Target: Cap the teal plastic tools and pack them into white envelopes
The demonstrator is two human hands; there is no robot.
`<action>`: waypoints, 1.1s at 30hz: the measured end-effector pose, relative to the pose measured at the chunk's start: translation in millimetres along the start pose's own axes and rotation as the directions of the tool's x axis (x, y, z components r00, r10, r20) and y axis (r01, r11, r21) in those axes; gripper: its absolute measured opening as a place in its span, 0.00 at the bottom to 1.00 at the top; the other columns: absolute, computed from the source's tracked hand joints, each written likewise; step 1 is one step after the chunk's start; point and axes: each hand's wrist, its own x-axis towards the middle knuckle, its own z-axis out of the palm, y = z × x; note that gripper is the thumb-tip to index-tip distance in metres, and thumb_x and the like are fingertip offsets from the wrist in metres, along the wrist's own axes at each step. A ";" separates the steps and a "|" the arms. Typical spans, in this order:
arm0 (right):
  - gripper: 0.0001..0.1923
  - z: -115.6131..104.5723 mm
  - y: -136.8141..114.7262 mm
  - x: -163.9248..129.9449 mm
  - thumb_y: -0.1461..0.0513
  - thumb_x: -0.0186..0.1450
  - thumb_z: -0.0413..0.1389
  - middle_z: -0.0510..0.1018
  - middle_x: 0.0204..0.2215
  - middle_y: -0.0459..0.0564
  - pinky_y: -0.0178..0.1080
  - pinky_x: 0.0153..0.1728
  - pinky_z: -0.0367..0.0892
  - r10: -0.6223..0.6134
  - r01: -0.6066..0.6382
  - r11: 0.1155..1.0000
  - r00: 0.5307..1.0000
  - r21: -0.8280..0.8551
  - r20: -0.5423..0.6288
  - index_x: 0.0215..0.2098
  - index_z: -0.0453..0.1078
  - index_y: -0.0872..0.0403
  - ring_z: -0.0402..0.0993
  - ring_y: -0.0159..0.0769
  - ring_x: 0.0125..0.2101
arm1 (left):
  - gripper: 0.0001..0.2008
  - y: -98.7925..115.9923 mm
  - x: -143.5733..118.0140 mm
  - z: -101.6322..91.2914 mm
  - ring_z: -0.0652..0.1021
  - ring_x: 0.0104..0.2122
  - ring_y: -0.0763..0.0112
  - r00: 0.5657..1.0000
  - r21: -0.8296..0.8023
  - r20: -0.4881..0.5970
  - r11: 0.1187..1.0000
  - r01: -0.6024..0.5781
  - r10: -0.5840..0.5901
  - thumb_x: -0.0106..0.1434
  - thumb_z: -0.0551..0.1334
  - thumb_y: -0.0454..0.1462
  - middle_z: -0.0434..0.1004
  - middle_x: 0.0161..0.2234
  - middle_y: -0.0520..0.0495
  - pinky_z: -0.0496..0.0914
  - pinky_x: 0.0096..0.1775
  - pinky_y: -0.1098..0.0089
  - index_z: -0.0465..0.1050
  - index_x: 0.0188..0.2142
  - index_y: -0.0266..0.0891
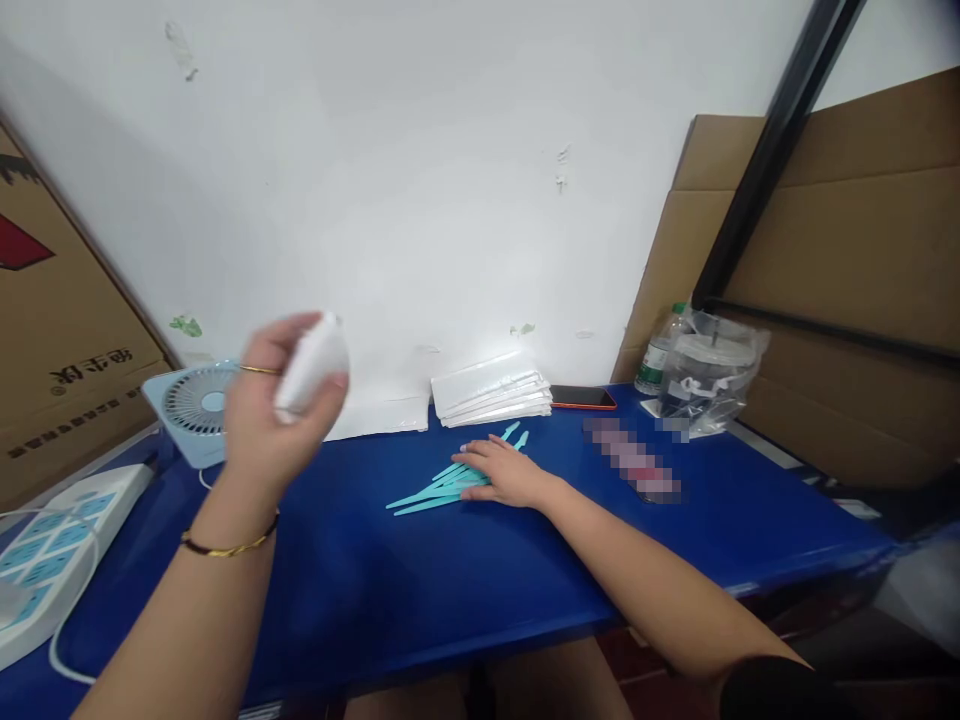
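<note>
My left hand (274,415) is raised above the blue table (465,580) and grips a white packet (313,365), blurred by motion. My right hand (502,470) lies flat on a fan of several teal plastic sticks (431,492) in the middle of the table, fingers spread over their near ends. A stack of white flat packets (491,392) sits just behind the sticks against the wall.
A small light-blue fan (191,405) and a white power strip (52,550) stand at the left. A phone (583,398), a water bottle (658,352) and a clear plastic bag (709,370) sit at the back right. Cardboard boxes (847,270) flank both sides.
</note>
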 end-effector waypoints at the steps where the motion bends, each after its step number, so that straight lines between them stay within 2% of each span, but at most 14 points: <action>1: 0.28 -4.3 6.2 -1.6 0.48 0.65 0.47 0.63 0.57 0.53 0.51 0.59 0.47 0.028 -0.028 1.000 0.998 0.004 -0.049 0.60 0.58 0.47 0.56 0.45 0.58 | 0.28 -13.8 -5.6 9.6 0.75 0.41 0.60 0.996 0.129 0.088 0.991 -0.026 0.015 0.55 0.60 0.44 0.72 0.46 0.46 0.69 0.43 0.59 0.60 0.55 0.42; 3: 0.22 -12.8 24.7 -6.1 0.55 0.68 0.45 0.65 0.56 0.54 0.48 0.56 0.54 0.114 -0.112 0.994 0.982 0.017 -0.150 0.58 0.61 0.50 0.59 0.43 0.56 | 0.27 -45.7 -20.5 31.1 0.76 0.39 0.59 0.944 0.328 0.328 0.940 -0.094 -0.020 0.57 0.57 0.44 0.75 0.42 0.45 0.66 0.47 0.57 0.61 0.55 0.41; 6: 0.20 -18.9 59.3 -13.4 0.63 0.66 0.44 0.69 0.52 0.55 0.45 0.54 0.58 0.214 -0.211 0.977 0.961 0.036 -0.178 0.55 0.64 0.54 0.62 0.42 0.53 | 0.27 -89.4 -47.4 58.3 0.73 0.46 0.53 0.855 0.502 0.496 0.853 -0.144 -0.148 0.57 0.56 0.45 0.72 0.49 0.41 0.61 0.51 0.53 0.61 0.55 0.41; 8: 0.22 -17.4 77.8 -15.7 0.66 0.64 0.44 0.69 0.52 0.56 0.45 0.54 0.58 0.245 -0.241 0.969 0.958 0.044 -0.150 0.55 0.64 0.56 0.62 0.42 0.54 | 0.35 -105.0 -62.8 68.6 0.70 0.51 0.50 0.775 0.497 0.602 0.849 -0.179 -0.189 0.53 0.59 0.50 0.70 0.51 0.38 0.57 0.54 0.51 0.58 0.58 0.40; 9: 0.22 -16.0 83.8 -15.8 0.66 0.63 0.45 0.69 0.53 0.55 0.45 0.55 0.58 0.251 -0.247 0.968 0.959 0.043 -0.135 0.55 0.65 0.56 0.62 0.42 0.54 | 0.39 -106.9 -68.8 71.8 0.65 0.55 0.49 0.773 0.482 0.611 0.855 -0.193 -0.170 0.51 0.60 0.53 0.66 0.54 0.37 0.53 0.56 0.49 0.56 0.59 0.39; 12: 0.21 -15.4 87.6 -15.1 0.67 0.60 0.48 0.71 0.50 0.55 0.45 0.54 0.58 0.254 -0.252 0.967 0.962 0.036 -0.104 0.52 0.68 0.56 0.64 0.43 0.52 | 0.42 -91.4 -82.1 80.0 0.53 0.62 0.50 0.775 0.365 0.629 0.905 -0.217 -0.067 0.53 0.57 0.57 0.58 0.60 0.38 0.44 0.60 0.48 0.52 0.61 0.40; 13: 0.20 -17.8 85.1 -15.8 0.66 0.61 0.49 0.72 0.49 0.55 0.45 0.52 0.60 0.260 -0.257 0.965 0.961 0.051 -0.094 0.51 0.69 0.56 0.66 0.43 0.50 | 0.40 -81.7 -86.1 83.9 0.53 0.62 0.52 0.743 0.289 0.669 0.932 -0.221 -0.031 0.55 0.56 0.57 0.56 0.61 0.39 0.46 0.60 0.50 0.51 0.62 0.40; 16: 0.20 -32.9 74.1 -24.0 0.58 0.61 0.53 0.73 0.45 0.55 0.42 0.46 0.65 0.292 -0.287 0.945 0.957 0.154 -0.008 0.51 0.69 0.55 0.70 0.42 0.43 | 0.44 -54.7 -99.5 102.0 0.52 0.62 0.54 0.560 0.073 0.828 0.983 -0.171 0.036 0.54 0.57 0.59 0.49 0.64 0.41 0.52 0.59 0.57 0.47 0.63 0.42; 18: 0.29 -45.7 68.3 -33.6 0.52 0.55 0.60 0.72 0.45 0.53 0.40 0.43 0.67 0.276 -0.295 0.931 0.955 0.216 0.112 0.53 0.67 0.53 0.71 0.41 0.41 | 0.45 -45.6 -107.8 116.9 0.52 0.62 0.52 0.501 0.047 0.866 0.995 -0.090 0.005 0.53 0.57 0.59 0.48 0.64 0.39 0.52 0.59 0.56 0.46 0.64 0.41; 21: 0.48 -58.7 63.8 -46.4 0.51 0.40 0.68 0.69 0.48 0.53 0.38 0.41 0.67 0.240 -0.299 0.925 0.938 0.233 0.250 0.57 0.61 0.51 0.69 0.42 0.43 | 0.44 -43.7 -113.2 136.3 0.56 0.60 0.51 0.533 0.085 0.842 0.996 0.022 -0.083 0.54 0.57 0.58 0.54 0.61 0.36 0.55 0.56 0.55 0.47 0.64 0.39; 23: 0.53 -60.7 61.3 -49.8 0.54 0.35 0.70 0.67 0.48 0.53 0.38 0.39 0.67 0.257 -0.317 0.927 0.926 0.201 0.276 0.58 0.59 0.50 0.69 0.42 0.42 | 0.42 -43.1 -111.4 145.2 0.60 0.58 0.52 0.553 0.075 0.828 0.995 0.058 -0.095 0.55 0.59 0.55 0.59 0.59 0.37 0.58 0.55 0.56 0.49 0.63 0.41; 27: 0.43 -57.6 53.4 -47.3 0.62 0.38 0.68 0.71 0.37 0.48 0.34 0.29 0.66 0.275 -0.334 0.930 0.910 0.156 0.309 0.52 0.62 0.51 0.70 0.37 0.33 | 0.37 -33.1 -101.8 153.5 0.64 0.56 0.56 0.508 -0.029 0.861 0.994 0.103 -0.027 0.54 0.62 0.46 0.62 0.57 0.41 0.60 0.54 0.60 0.53 0.62 0.42; 30: 0.37 -59.6 48.7 -45.5 0.63 0.42 0.66 0.71 0.31 0.43 0.32 0.26 0.65 0.210 -0.303 0.922 0.916 0.243 0.343 0.51 0.63 0.51 0.70 0.33 0.28 | 0.36 -25.2 -95.0 152.5 0.66 0.53 0.56 0.447 -0.107 0.893 0.987 0.118 0.043 0.51 0.65 0.47 0.66 0.55 0.42 0.62 0.53 0.61 0.60 0.58 0.41; 33: 0.24 -62.8 49.6 -44.7 0.61 0.51 0.62 0.73 0.31 0.45 0.32 0.28 0.65 0.189 -0.251 0.924 0.955 0.288 0.227 0.47 0.67 0.52 0.70 0.32 0.29 | 0.32 -23.8 -91.1 148.0 0.70 0.48 0.58 0.436 -0.130 0.899 0.975 0.181 0.039 0.51 0.64 0.50 0.70 0.51 0.43 0.66 0.48 0.64 0.65 0.55 0.41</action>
